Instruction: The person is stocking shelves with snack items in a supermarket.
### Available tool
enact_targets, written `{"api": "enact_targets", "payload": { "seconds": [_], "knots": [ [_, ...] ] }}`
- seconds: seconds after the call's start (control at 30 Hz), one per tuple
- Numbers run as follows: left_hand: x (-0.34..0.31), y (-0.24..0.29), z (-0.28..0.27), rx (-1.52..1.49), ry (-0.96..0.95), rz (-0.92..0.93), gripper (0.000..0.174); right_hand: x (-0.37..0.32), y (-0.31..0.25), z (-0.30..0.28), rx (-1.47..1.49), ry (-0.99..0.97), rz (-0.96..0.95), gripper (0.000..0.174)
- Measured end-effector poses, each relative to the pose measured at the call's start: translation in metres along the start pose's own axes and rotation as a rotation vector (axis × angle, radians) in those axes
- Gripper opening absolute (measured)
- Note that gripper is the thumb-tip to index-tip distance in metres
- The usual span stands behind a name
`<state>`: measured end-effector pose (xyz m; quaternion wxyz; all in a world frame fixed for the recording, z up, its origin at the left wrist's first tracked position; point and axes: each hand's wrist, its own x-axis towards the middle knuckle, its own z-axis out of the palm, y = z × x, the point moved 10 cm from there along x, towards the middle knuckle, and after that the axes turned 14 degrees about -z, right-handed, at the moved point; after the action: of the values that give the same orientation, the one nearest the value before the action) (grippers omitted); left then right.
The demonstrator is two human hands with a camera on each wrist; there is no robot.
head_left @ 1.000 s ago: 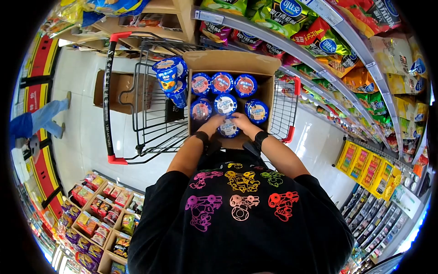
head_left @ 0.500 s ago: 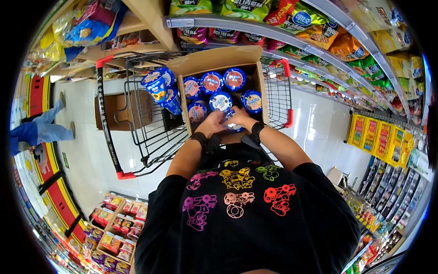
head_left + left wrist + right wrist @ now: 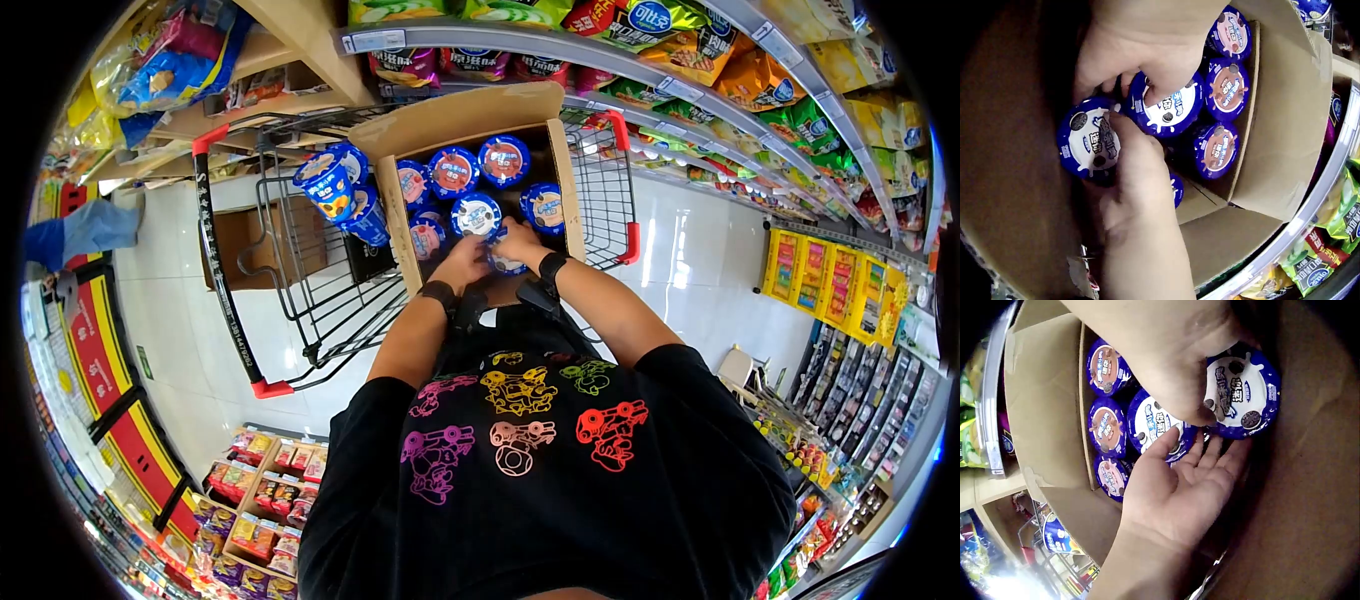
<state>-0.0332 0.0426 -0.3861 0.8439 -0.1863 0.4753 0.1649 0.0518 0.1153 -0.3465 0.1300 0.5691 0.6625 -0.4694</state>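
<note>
Inside an open cardboard box (image 3: 455, 117) stand several blue cups of mini cookies with printed lids. My right hand (image 3: 518, 242) grips a white-lidded cookie cup (image 3: 1244, 394) near the box's close wall, its thumb across the lid. My left hand (image 3: 462, 265) is beside that cup, palm up in the right wrist view, its loosely straight fingers reaching to the cup's lower side. Another white-lidded cup (image 3: 1169, 109) sits just beyond, with my left thumb overlapping it in the left wrist view. Brown-lidded cups (image 3: 1217, 150) and a pink-lidded cup (image 3: 1232, 34) line the far side.
The box rests in a black wire shopping cart (image 3: 605, 205) with red corners. More blue cups (image 3: 328, 188) stand at the cart's left end. Shelves of chip bags (image 3: 660, 40) run along the far and right sides. Another cardboard box (image 3: 235, 250) lies below the cart.
The head view has shifted, so box and cart appear farther left. My right hand has moved slightly forward along the cup. A person at the left has moved farther out of view.
</note>
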Motion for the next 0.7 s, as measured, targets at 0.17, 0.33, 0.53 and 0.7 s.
{"api": "enact_targets", "payload": {
  "seconds": [0.17, 0.33, 0.53, 0.7],
  "knots": [
    [-0.003, 0.0, -0.005, 0.052, 0.117, 0.01, 0.042, 0.007, 0.013, 0.005, -0.118, 0.061, 0.046, 0.068],
    [-0.017, -0.004, -0.011, 0.07, 0.202, 0.007, 0.05, 0.027, 0.027, 0.033, -0.224, -0.113, -0.022, 0.059],
    [-0.033, 0.009, -0.017, 0.775, 0.403, -0.01, 0.052, -0.001, -0.015, 0.015, -0.169, -0.119, -0.191, 0.033],
    [-0.061, 0.036, 0.005, 1.269, 0.285, 0.533, 0.036, -0.038, -0.084, -0.033, -0.147, 0.014, -0.319, 0.037]
  ]
}}
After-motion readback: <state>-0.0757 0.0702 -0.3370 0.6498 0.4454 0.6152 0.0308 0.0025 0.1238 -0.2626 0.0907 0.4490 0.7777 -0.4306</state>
